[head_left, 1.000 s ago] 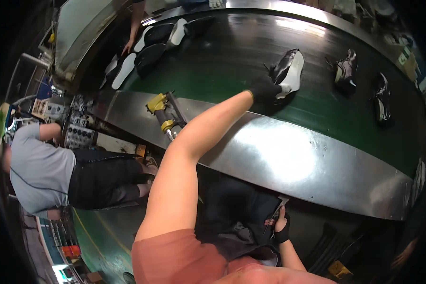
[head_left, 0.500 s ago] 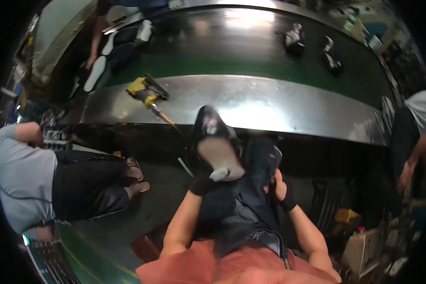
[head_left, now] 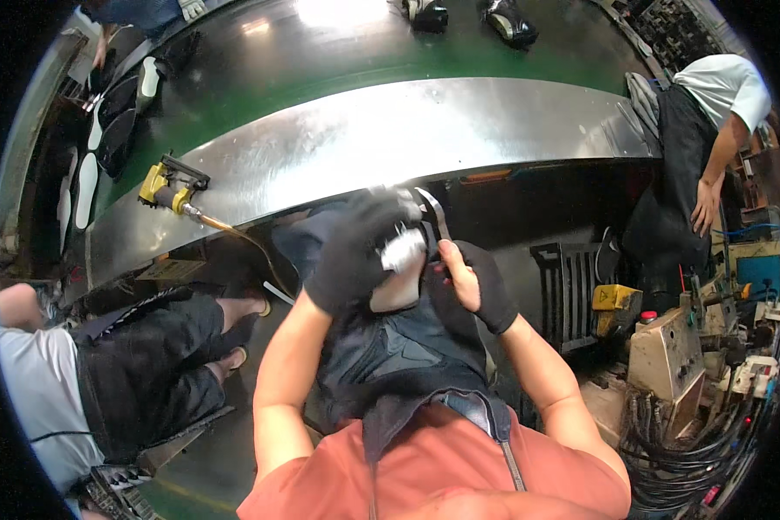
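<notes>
Over my lap, my left hand [head_left: 351, 256], in a black fingerless glove with white-wrapped fingers, is closed on a black shoe, blurred by motion. Most of that shoe is hidden under the hand; its pale bottom [head_left: 397, 295] faces up, showing below the fingers. My right hand [head_left: 481, 286], gloved in black with bare fingertips, is closed around a thin, curved, silvery metal tool [head_left: 438, 212]. The tool points away from me, close by the shoe's right side. Its exact kind cannot be made out.
A yellow staple gun [head_left: 169, 186] with a hose lies on the metal ledge [head_left: 338, 139]. Beyond are black shoes [head_left: 510, 22] and white soles [head_left: 87, 191] on the belt. Co-workers are at left and right. A slatted black rack [head_left: 563, 290] and machine [head_left: 667, 355] stand right.
The shoe has come nearer my body, with my left hand now covering much of it. My right hand has risen from beside my leg and now shows the metal tool. The view has shifted right.
</notes>
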The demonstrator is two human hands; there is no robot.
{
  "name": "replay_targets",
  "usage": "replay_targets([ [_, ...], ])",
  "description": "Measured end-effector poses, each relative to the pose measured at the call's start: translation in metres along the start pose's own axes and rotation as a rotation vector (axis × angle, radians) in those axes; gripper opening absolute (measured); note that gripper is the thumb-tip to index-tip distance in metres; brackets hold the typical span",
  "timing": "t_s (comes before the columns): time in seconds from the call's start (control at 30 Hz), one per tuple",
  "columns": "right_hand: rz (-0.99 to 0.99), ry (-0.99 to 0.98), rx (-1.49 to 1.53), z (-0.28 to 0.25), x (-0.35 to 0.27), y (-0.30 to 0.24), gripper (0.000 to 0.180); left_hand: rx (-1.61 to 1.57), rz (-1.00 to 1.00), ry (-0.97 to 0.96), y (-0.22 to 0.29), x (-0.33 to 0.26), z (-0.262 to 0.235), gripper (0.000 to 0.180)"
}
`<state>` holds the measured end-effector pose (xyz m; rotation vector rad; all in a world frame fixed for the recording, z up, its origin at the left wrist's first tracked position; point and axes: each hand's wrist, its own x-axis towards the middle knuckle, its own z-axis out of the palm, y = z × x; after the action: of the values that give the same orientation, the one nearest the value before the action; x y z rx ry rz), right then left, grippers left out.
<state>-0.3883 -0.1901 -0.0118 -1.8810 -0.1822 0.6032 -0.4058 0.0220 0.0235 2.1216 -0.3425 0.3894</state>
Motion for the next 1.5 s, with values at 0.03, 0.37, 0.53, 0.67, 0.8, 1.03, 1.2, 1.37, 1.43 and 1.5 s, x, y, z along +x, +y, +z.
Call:
replay_targets([
  [0.03, 0.057, 0.019, 0.029, -0.001, -0.006, 0.001, 0.042, -0.18, -0.129, 0.062, -0.02, 0.002, 0.005, 0.029],
  [0.37, 0.088, -0.305, 0.327, 0.043, -0.039, 0.007, 0.046, -1.098, -0.429, 0.026, -0.08, -0.002, 0.014, 0.058],
  [0.53, 0.246, -0.284, 0.644, 0.049, -0.035, 0.017, 0.044, -1.078, -0.445, 0.194, -0.076, -0.015, 0.014, 0.055],
  [0.67, 0.19, -0.404, 0.421, 0.032, -0.022, 0.024, 0.045, -0.986, -0.338, 0.288, -0.075, -0.023, 0.015, 0.05],
  [0.8, 0.158, -0.704, 0.767, 0.036, -0.002, 0.041, 0.051, -0.902, -0.298, 0.302, -0.053, -0.025, 0.015, 0.051],
  [1.03, 0.439, -0.911, 0.868, 0.035, 0.011, 0.05, 0.052, -0.769, -0.349, 0.364, -0.046, -0.032, 0.007, 0.058],
  [1.2, 0.277, -1.022, 0.603, 0.013, 0.031, 0.05, 0.054, -0.653, -0.364, 0.359, -0.046, -0.032, 0.015, 0.059],
  [1.37, 0.578, -0.909, 1.021, 0.026, -0.005, 0.024, 0.046, -0.752, -0.379, 0.359, -0.042, -0.027, 0.015, 0.051],
  [1.43, 0.258, -0.862, 0.439, -0.001, 0.008, 0.005, 0.04, -0.626, -0.324, 0.343, -0.043, -0.025, 0.011, 0.041],
  [1.5, 0.211, -0.861, 0.085, -0.019, 0.014, -0.001, 0.042, -0.345, -0.215, 0.279, -0.043, -0.024, 0.019, 0.034],
])
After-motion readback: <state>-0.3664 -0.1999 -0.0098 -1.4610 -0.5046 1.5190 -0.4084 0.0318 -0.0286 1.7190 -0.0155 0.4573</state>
